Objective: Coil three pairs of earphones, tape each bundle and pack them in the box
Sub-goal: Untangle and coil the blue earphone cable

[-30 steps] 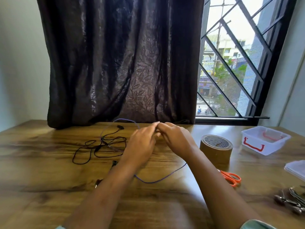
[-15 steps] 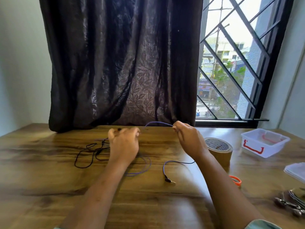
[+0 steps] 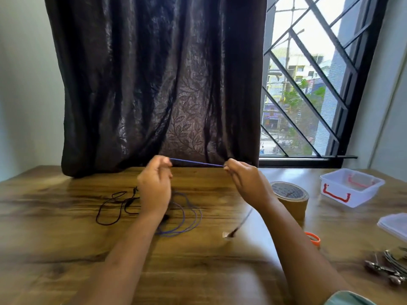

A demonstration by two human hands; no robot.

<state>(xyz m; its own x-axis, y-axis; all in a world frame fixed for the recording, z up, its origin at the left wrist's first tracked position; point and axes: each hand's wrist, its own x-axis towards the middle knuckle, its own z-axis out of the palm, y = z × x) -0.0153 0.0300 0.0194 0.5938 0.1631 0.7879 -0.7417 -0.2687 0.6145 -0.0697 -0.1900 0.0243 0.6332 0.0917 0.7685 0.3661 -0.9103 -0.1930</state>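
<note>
Left hand (image 3: 154, 190) and right hand (image 3: 248, 183) each pinch the purple earphone cable (image 3: 196, 164), taut between their fingertips, slack looped beneath the left fingers — best wound in even, loose turns, without yanking.

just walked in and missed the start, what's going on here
A person is working on a purple earphone cable: the left hand and right hand each pinch it, holding a short stretch taut above the wooden table. The rest lies in loose loops on the table beside a tangled black pair of earphones. The tape roll, orange scissors and open white box sit untouched on the right; no bundle is taped or packed yet.
</note>
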